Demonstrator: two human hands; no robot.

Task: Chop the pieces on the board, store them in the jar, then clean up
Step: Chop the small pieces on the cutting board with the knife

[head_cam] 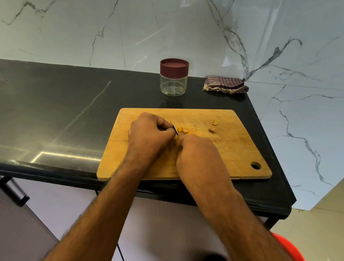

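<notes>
A wooden cutting board lies on the black counter, reaching its front edge. Both my hands rest on the board's middle. My right hand grips a knife, whose thin blade points up and left. My left hand is curled with its fingertips against the blade's left side; anything under them is hidden. Small yellow-brown pieces lie just right of the blade, and two more pieces sit farther right. Behind the board stands a clear, empty-looking jar with its maroon lid on.
A folded striped cloth lies at the counter's back right corner against the marble wall. The counter ends just right of the board. A red object sits on the floor below right. A drawer handle shows under the counter.
</notes>
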